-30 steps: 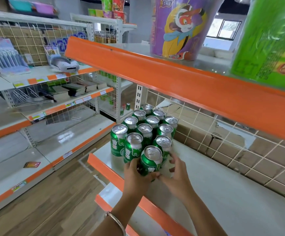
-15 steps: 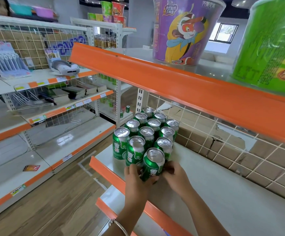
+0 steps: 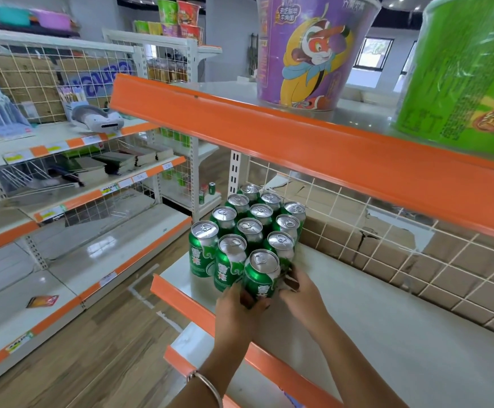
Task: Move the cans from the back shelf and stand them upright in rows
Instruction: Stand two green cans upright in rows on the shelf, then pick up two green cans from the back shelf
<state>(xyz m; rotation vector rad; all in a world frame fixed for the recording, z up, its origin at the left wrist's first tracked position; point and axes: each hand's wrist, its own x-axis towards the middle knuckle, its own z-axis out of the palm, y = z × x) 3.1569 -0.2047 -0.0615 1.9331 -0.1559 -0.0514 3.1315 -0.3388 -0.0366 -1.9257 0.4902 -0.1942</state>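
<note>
While the left hand (image 3: 235,310) curls round the near side of the front green can (image 3: 262,273) and the right hand (image 3: 301,293) grips its far side, that can sits right against the other cans (image 3: 241,228), all upright in rows on the white shelf (image 3: 387,334).

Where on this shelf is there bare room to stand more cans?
Bare shelf runs right of the cans, between the wire back and the orange lip. A thin strip also lies between the left cans and that lip. The left end is crowded: cans packed tight, left hand and right hand gripping the front can.
</note>
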